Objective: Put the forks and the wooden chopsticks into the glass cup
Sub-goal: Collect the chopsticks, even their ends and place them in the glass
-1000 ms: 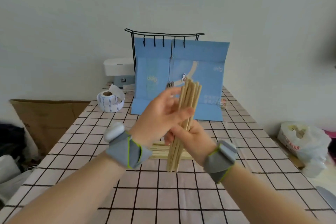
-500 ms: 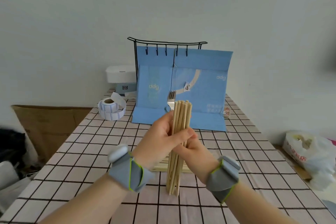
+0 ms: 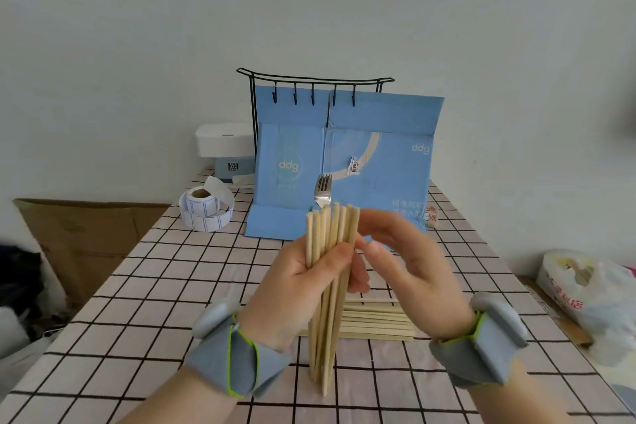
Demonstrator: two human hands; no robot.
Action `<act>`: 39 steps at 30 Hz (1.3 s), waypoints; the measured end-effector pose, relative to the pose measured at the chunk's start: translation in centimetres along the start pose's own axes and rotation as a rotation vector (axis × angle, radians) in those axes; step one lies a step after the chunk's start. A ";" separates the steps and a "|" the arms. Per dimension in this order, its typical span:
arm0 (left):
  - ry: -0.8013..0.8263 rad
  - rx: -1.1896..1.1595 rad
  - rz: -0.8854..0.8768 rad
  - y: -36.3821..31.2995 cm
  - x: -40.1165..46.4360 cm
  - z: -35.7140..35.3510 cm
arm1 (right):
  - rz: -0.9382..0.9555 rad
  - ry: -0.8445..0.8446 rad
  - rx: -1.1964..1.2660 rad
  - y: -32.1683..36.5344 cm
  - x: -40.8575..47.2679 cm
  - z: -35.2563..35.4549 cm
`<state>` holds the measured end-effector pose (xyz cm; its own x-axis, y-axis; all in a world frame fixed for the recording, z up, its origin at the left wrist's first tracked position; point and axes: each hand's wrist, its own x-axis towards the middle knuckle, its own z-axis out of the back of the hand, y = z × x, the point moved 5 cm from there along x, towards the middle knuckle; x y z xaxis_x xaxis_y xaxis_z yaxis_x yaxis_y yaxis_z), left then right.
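wooden chopsticks (image 3: 327, 286) stand upright in a bundle, the left hand (image 3: 303, 289) wrapped tight around their middle, lower tips just above the checked tabletop (image 3: 137, 303). a fork (image 3: 322, 191) rises behind the bundle's top. the right hand (image 3: 409, 272) hovers just beside it, grip loose and open, holding nothing. more chopsticks (image 3: 375, 320) lie flat behind.

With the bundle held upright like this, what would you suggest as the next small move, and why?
Probably tap the chopsticks on the table to level them: the left hand grips the upright bundle with a fork, tops uneven, while the right hand is open beside it. No glass cup is visible.
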<state>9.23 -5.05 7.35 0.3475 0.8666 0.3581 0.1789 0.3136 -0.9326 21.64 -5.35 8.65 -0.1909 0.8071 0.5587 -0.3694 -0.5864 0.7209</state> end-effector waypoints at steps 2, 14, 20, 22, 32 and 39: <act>0.017 -0.069 0.026 -0.2 0.0 -0.2 | 0.050 0.013 0.086 0.9 -0.2 -0.8; -0.059 -0.112 0.058 -0.1 0.2 1.0 | -0.047 -0.212 0.271 1.2 -0.1 -1.1; -0.123 -0.094 0.057 -0.7 0.6 1.3 | -0.083 -0.253 0.305 1.4 0.5 -0.3; -0.125 -0.070 0.061 -0.8 0.6 1.3 | -0.104 -0.284 0.309 1.3 0.8 -0.2; -0.115 -0.079 0.104 -0.7 0.4 1.4 | -0.152 -0.219 0.436 1.3 0.7 -1.9; -0.146 -0.062 0.105 -0.4 0.4 1.7 | -0.253 -0.199 0.546 1.0 1.0 -2.3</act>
<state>7.70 -4.17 7.76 0.2310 0.9418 0.2442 0.2064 0.1978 -0.9583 19.00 -4.99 9.01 0.0334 0.9279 0.3713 0.1467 -0.3720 0.9166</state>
